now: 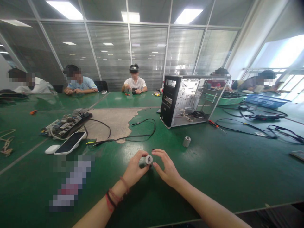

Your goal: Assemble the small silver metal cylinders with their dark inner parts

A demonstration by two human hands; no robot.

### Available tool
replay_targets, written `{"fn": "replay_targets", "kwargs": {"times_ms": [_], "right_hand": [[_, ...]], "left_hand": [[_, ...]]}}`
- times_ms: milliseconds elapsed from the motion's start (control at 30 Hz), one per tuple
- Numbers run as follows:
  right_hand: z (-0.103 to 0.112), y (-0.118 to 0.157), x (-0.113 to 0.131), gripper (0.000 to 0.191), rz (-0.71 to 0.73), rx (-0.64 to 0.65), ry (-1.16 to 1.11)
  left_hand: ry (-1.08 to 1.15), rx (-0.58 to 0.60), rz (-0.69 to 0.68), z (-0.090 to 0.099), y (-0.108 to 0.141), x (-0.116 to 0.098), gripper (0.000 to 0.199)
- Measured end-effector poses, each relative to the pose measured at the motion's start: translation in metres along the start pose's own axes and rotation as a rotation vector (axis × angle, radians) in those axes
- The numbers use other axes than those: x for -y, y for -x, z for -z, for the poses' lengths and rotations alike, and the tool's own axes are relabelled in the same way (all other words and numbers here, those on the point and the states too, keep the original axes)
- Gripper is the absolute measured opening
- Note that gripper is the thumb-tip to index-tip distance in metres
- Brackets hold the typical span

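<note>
Left hand (134,169) – 1 held cylinder (148,159) | 1 tabletop cylinder (186,142) | 1 computer case (169,106)

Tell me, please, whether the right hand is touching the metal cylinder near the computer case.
Apart: the head view plainly shows green tabletop between the right hand and the metal cylinder.

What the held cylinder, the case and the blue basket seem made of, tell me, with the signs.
Cylinder: probably metal, judging by its dull grey end face; plastic can't be ruled out.
Case: black front, likely matte plastic; the frame looks like bare sheet metal, silvery with bright reflections.
Blue basket: likely plastic, evenly coloured with perforated-looking walls; its gloss is hard to judge.
</note>
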State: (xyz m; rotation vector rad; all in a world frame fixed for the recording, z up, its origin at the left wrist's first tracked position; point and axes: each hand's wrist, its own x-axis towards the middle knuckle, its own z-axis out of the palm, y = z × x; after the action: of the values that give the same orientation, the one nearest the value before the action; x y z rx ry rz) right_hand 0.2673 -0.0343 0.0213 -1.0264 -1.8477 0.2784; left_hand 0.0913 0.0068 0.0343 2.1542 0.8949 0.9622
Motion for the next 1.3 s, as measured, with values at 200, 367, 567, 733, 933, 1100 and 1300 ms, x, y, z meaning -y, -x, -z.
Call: {"fn": "replay_targets", "kwargs": {"times_ms": [200, 367, 567, 733, 933, 1100, 1300], "right_hand": [[-0.004, -0.002, -0.002, 0.020, -0.069, 0.024, -0.014], [-0.009, -0.004, -0.005, 0.017, -0.131, 0.050, -0.061], [-0.012, -0.008, -0.005, 0.012, -0.157, 0.031, -0.094], [-0.014, -0.011, -0.003, 0.010, -0.173, -0.016, -0.161], [0.014, -0.020, -0.014, 0.018, -0.298, -0.208, -0.232], [0.085, -0.014, -0.052, 0.026, -0.441, -0.307, -0.094], [0.132, 0.037, -0.106, 0.024, -0.592, -0.093, 0.338]], "left_hand": [[0.002, 0.134, 0.114, -0.005, 0.000, 0.006, 0.028], [0.025, 0.117, 0.139, -0.006, -0.001, 0.007, 0.024], [0.048, 0.128, 0.136, -0.002, 0.000, 0.006, 0.030], [0.251, 0.133, 0.167, 0.008, -0.006, 0.009, 0.032], [0.872, -0.002, 0.495, 0.016, -0.013, 0.024, 0.041], [1.019, -0.051, 0.557, 0.020, -0.013, 0.028, 0.034], [0.978, -0.191, 0.600, 0.017, -0.012, 0.030, 0.023]]}}
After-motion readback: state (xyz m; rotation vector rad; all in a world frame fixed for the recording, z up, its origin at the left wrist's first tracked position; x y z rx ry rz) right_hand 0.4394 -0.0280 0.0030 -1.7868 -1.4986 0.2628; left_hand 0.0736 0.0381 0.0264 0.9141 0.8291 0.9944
